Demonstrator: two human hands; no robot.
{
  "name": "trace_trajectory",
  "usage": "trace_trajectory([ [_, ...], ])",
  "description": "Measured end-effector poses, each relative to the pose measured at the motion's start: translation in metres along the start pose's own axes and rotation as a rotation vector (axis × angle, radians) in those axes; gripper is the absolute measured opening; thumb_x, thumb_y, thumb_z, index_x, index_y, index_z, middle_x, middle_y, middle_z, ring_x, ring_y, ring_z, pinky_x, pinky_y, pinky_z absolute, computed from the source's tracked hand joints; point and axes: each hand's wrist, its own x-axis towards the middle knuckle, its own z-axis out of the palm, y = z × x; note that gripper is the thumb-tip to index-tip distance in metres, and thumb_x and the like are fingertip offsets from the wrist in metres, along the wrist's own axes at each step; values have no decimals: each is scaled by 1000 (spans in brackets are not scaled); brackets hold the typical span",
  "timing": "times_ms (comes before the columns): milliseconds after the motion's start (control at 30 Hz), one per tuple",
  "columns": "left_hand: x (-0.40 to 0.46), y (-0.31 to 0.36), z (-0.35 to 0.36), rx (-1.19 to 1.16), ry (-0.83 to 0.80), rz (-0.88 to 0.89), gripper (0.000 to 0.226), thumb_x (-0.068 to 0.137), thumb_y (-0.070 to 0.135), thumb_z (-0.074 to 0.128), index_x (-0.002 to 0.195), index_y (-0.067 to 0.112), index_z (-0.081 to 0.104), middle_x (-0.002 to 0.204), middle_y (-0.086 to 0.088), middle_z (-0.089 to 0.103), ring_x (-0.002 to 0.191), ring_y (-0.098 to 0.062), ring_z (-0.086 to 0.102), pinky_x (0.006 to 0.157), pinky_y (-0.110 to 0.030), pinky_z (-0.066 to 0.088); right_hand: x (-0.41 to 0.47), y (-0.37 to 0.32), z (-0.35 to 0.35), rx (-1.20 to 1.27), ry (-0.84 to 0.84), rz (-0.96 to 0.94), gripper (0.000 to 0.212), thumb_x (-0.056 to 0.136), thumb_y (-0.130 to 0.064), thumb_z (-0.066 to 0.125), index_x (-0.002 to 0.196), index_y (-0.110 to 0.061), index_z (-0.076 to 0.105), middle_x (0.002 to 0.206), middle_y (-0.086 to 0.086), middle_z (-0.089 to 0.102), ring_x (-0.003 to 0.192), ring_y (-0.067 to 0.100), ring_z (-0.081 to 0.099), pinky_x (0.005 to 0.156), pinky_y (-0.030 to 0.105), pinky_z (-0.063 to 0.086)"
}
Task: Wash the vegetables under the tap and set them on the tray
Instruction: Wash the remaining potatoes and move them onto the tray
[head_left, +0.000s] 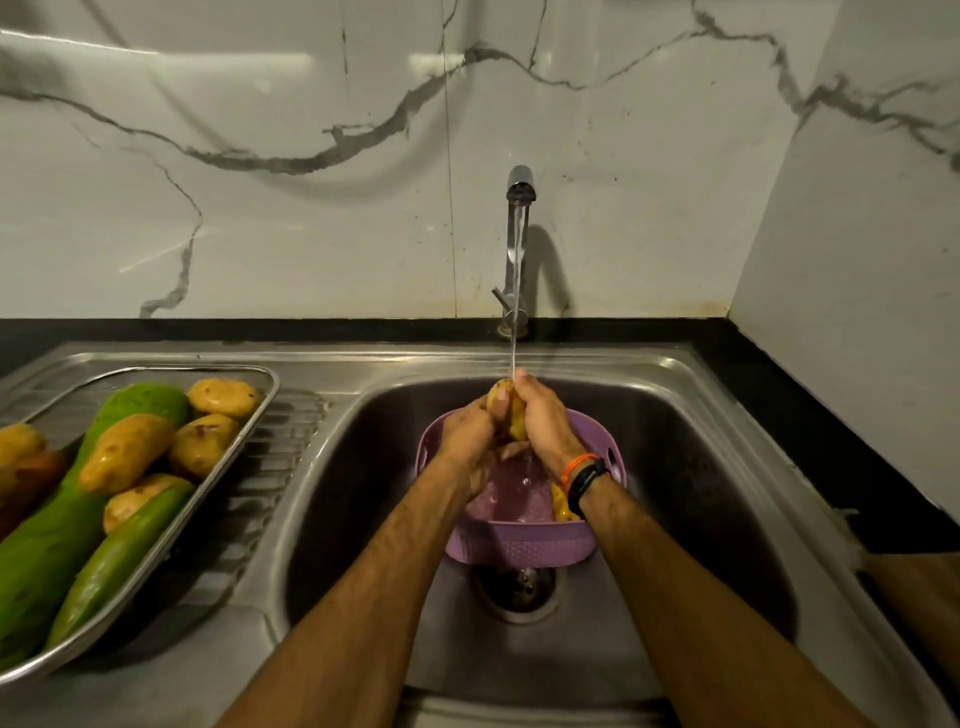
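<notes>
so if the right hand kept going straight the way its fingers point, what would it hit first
The right hand grips a potato and points up and away, toward the back of the sink. Probably it would meet the water stream at its fingertips first, then the tap behind; depth is unclear.

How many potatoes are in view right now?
7 that show: five on the tray, at and; one held by both hands under the tap; one in the purple colander. Others may be hidden.
</notes>
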Motion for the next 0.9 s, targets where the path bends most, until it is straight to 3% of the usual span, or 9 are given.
trace_trajectory([
  [133,-3,-2,4,-63,-1,42,31,97,-4,45,106,15,68,102,-16,69,99,-29,64,84,-41,56,19,-4,16,-2,177,4,32,94,-41,47,85,-20,68,104,11,69,101,29,63,98,47,49],
  [267,0,-3,6,-120,160,79,27,95,-1,51,103,12,73,101,-15,72,101,-28,67,87,-38,57,12,-1,30,-66,178,-17,33,103,-32,39,120,-14,60,116,6,61,106,22,56,96,31,41],
  [400,-4,0,4,-129,85,48,32,96,-3,46,117,8,68,79,-6,68,82,-20,68,62,-31,57,19,-18,28,-28,231,79,29,93,-24,51,103,-8,73,104,11,72,95,26,65,90,37,52],
  [467,-3,1,4,-124,31,22,35,98,-3,44,127,6,61,93,-10,67,94,-23,65,68,-35,59,22,-22,24,130,179,96,30,93,-19,50,97,-2,74,99,13,73,86,24,68,83,35,56],
  [567,1,2,5,-110,132,98,31,95,-5,48,118,3,67,98,-14,70,100,-28,65,84,-38,58,12,-9,31,-34,182,-15,35,103,-32,40,112,-13,68,110,9,66,103,26,62,94,37,49],
  [633,3,-1,3,-107,211,103,25,94,-4,50,109,3,70,88,-11,70,87,-23,67,79,-34,58,11,-5,39,-113,228,5,39,103,-36,37,122,-14,63,119,9,64,111,28,58,101,39,44],
  [700,-2,1,0,-113,148,56,26,95,-6,45,102,3,69,74,-9,65,71,-18,64,62,-29,58,18,-11,35,-80,224,84,37,98,-31,42,107,-11,72,102,9,72,99,28,64,94,39,50],
  [767,-4,5,-2,-110,68,16,30,96,-8,40,104,5,66,80,-10,65,80,-21,65,60,-33,59,26,-15,29,91,191,123,37,94,-24,45,91,-5,76,89,12,75,90,29,70,91,42,55],
  [900,-2,6,1,-143,144,66,25,96,-1,47,104,6,70,94,-14,69,94,-26,65,70,-32,57,13,-7,37,-77,182,-29,34,100,-32,42,113,-11,66,108,12,68,103,30,62,94,40,49],
])
